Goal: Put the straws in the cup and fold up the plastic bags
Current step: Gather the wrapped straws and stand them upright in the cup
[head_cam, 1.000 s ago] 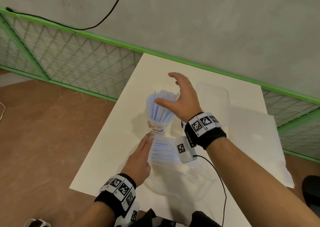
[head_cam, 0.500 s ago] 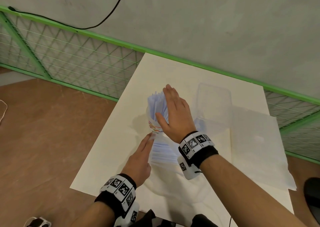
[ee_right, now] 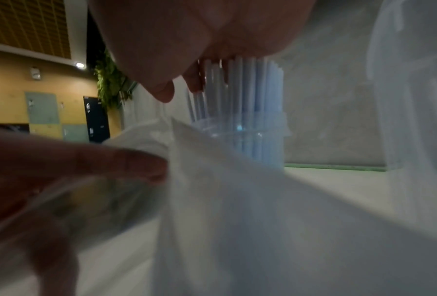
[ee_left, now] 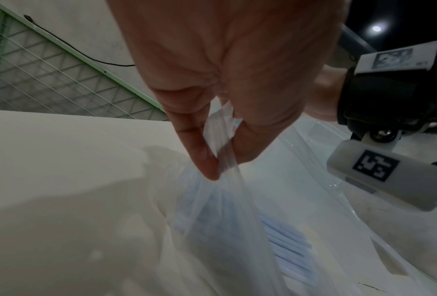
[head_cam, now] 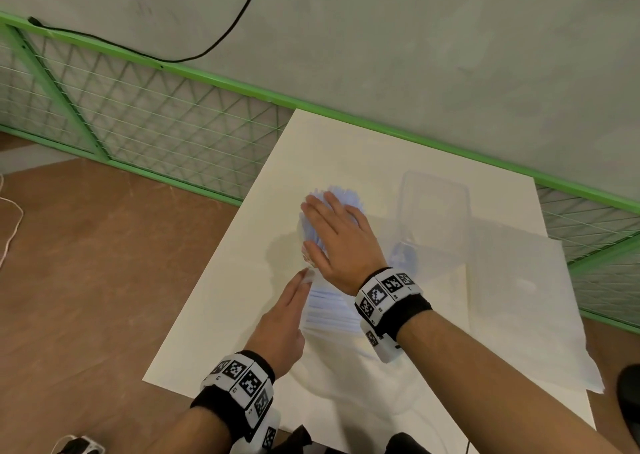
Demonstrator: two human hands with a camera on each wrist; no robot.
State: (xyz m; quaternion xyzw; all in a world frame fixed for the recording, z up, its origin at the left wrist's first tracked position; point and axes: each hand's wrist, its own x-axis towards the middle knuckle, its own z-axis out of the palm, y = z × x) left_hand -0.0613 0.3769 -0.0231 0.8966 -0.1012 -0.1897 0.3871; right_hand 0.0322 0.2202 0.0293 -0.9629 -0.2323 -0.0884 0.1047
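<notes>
A clear plastic cup (ee_right: 260,136) stands on the white table (head_cam: 221,301), packed with pale blue straws (ee_right: 240,86) standing upright. My right hand (head_cam: 334,237) lies flat on the straw tops (head_cam: 341,192), fingers straight. My left hand (head_cam: 287,310) pinches the edge of a clear plastic bag (ee_left: 219,140) between thumb and fingers, just in front of the cup. Several more straws (ee_left: 285,246) lie inside that bag (head_cam: 332,311). The cup's lower part is hidden behind my right hand in the head view.
A clear plastic box (head_cam: 434,204) stands behind and right of the cup. A flat white bag or sheet (head_cam: 519,294) lies on the table's right side and overhangs its edge. A green mesh fence (head_cam: 145,121) runs along the far side, against a grey wall.
My right hand came down from an open spread above the cup and now lies flat on the straw tops. The left hand kept its pinch on the bag in place.
</notes>
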